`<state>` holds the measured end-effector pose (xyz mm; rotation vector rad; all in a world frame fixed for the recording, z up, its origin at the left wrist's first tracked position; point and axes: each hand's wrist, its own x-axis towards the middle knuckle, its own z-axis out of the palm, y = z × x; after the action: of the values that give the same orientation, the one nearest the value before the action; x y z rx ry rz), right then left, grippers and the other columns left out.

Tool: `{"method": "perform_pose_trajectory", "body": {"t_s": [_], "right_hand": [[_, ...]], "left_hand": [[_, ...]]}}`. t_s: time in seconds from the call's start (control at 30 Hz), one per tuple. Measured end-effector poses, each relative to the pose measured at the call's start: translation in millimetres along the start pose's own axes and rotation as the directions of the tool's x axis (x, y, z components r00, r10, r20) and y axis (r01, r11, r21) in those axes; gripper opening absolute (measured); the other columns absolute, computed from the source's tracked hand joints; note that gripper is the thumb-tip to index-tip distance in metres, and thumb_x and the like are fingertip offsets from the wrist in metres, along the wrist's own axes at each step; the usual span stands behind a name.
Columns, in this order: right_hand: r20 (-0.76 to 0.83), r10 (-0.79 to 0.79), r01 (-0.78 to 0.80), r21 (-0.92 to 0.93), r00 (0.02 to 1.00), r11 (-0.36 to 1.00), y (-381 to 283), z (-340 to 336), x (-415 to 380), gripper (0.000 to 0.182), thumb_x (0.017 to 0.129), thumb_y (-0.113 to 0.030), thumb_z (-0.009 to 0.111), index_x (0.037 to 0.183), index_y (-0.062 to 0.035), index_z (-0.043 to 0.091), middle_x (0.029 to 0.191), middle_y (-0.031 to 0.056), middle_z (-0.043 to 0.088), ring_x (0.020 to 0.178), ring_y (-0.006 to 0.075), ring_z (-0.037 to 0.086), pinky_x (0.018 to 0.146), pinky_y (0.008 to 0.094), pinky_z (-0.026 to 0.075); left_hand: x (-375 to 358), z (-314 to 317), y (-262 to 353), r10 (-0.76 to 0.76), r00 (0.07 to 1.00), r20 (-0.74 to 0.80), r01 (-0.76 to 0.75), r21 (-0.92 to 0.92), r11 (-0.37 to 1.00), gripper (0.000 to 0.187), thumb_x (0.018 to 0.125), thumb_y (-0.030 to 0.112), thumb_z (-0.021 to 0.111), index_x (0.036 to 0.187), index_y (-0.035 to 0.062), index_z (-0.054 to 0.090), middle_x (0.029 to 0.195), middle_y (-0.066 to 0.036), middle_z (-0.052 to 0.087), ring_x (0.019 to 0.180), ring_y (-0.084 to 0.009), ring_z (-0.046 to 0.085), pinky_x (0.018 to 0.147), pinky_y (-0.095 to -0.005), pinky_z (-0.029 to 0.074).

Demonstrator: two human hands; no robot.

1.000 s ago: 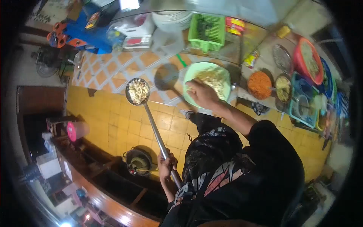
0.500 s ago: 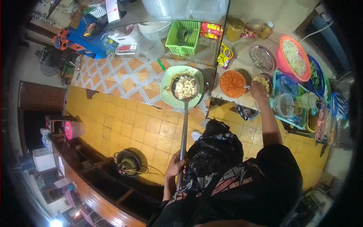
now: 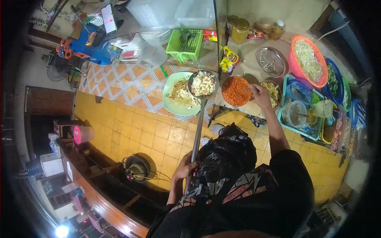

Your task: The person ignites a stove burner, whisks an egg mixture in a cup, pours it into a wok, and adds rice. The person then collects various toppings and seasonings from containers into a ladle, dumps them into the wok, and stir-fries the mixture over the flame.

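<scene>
My left hand (image 3: 185, 168) is wrapped round the long handle of a wok ladle (image 3: 199, 126). The ladle's bowl holds pale chopped food (image 3: 203, 83) above the counter's edge, just right of a light green plate (image 3: 169, 100) with shredded food and brown seasoning on it. My right hand (image 3: 260, 97) is closed on a spoon (image 3: 247, 89) whose tip reaches the orange-red paste (image 3: 235, 91) in a round bowl. Partly behind that hand stands a bowl of yellowish pieces (image 3: 273, 92).
A green basket (image 3: 184, 47) of cutlery stands at the back. Further right are a metal plate (image 3: 271, 62), an orange colander (image 3: 304, 61) of shredded vegetable and a turquoise tray (image 3: 288, 116) of containers. A black pot (image 3: 137, 168) sits on the yellow tiled floor.
The ladle has swung right from over the green plate, uncovering the food there. My right hand has moved left from the bowl of yellowish pieces to the orange-red paste with the spoon.
</scene>
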<state>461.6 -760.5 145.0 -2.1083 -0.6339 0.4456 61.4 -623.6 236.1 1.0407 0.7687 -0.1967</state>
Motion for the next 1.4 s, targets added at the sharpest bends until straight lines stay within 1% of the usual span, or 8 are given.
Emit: {"method": "perform_pose_trajectory", "body": {"t_s": [0.13,0.37,0.67,0.87,1.0,1.1,1.33,1.4], "right_hand": [[-0.172,-0.29,0.3,0.036,0.941,0.953,-17,-25,-26,0.027,0.09,-0.024,0.051,0.1,-0.0002,0.06,0.077,0.009,0.063,0.067,0.0156,0.058,0.063,0.0266,0.045],[-0.251,0.207,-0.039,0.544,0.945,0.838,23,5,-38,0.025,0.089,-0.025,0.052,0.091,-0.0023,0.062,0.068,0.0013,0.056,0.059,0.0072,0.048,0.052,0.0226,0.038],[-0.292,0.436,-0.033,0.799,0.851,0.6,2,-4,-54,0.021,0.087,-0.023,0.053,0.085,-0.003,0.059,0.067,0.0012,0.054,0.057,0.0082,0.048,0.048,0.0206,0.036],[-0.343,0.384,0.062,0.808,0.857,0.585,-38,-13,-55,0.023,0.088,-0.024,0.052,0.09,-0.0026,0.059,0.066,0.0012,0.053,0.056,0.0078,0.047,0.048,0.0205,0.036],[-0.321,0.318,0.055,0.775,0.892,0.63,-68,-6,-53,0.023,0.089,-0.024,0.051,0.094,-0.0028,0.06,0.069,0.0013,0.055,0.055,0.0065,0.046,0.048,0.0193,0.036],[-0.384,0.142,0.121,0.583,0.912,0.803,-79,5,-54,0.026,0.091,-0.023,0.049,0.101,-0.0022,0.06,0.076,0.0013,0.06,0.055,0.0036,0.045,0.047,0.0183,0.035],[-0.509,0.169,0.135,0.507,0.844,0.851,-50,5,-64,0.025,0.092,-0.024,0.049,0.104,-0.0042,0.059,0.08,0.0026,0.06,0.063,0.0063,0.051,0.054,0.0203,0.04],[-0.512,-0.092,0.188,0.14,0.854,0.972,-31,16,-65,0.027,0.092,-0.024,0.048,0.104,-0.0021,0.057,0.081,0.0037,0.061,0.068,0.0104,0.054,0.061,0.0236,0.044]], "left_hand": [[-2,2,5,-0.007,1.0,0.023,0.004,0.137,0.991,0.045,0.078,0.004,0.052,0.121,0.0003,0.042,0.07,-0.001,0.051,0.053,-0.0091,0.047,0.046,-0.0226,0.04],[4,3,4,0.058,0.995,0.084,-0.07,0.156,0.985,0.052,0.075,0.001,0.053,0.126,-0.0016,0.039,0.085,-0.001,0.053,0.064,-0.0075,0.047,0.056,-0.0222,0.04],[8,5,13,-0.026,0.996,0.087,0.015,0.126,0.992,0.053,0.074,0.003,0.053,0.125,-0.0029,0.04,0.093,-0.004,0.055,0.08,-0.0115,0.049,0.071,-0.0237,0.041],[24,3,4,0.246,0.962,0.116,-0.268,0.236,0.934,0.052,0.072,0.003,0.054,0.122,-0.0037,0.041,0.085,-0.004,0.054,0.065,-0.01,0.05,0.057,-0.023,0.042],[25,-2,9,0.096,0.981,0.171,-0.131,0.205,0.97,0.05,0.073,0.004,0.053,0.122,-0.0042,0.041,0.073,-0.002,0.052,0.054,-0.0098,0.048,0.047,-0.0224,0.04],[22,2,21,0.046,0.977,0.21,-0.08,0.157,0.984,0.05,0.074,0.004,0.053,0.122,-0.0032,0.04,0.068,-0.002,0.051,0.05,-0.0103,0.048,0.044,-0.0227,0.04],[16,0,23,0.035,0.977,0.211,-0.045,0.039,0.998,0.041,0.076,0.005,0.054,0.116,-0.0016,0.043,0.061,-0.002,0.047,0.045,-0.0108,0.046,0.04,-0.0216,0.039],[13,-1,24,0.011,0.979,0.206,-0.022,0.05,0.999,0.039,0.076,0.005,0.054,0.113,-0.0015,0.043,0.061,-0.002,0.047,0.044,-0.0113,0.046,0.039,-0.0219,0.039]]}}
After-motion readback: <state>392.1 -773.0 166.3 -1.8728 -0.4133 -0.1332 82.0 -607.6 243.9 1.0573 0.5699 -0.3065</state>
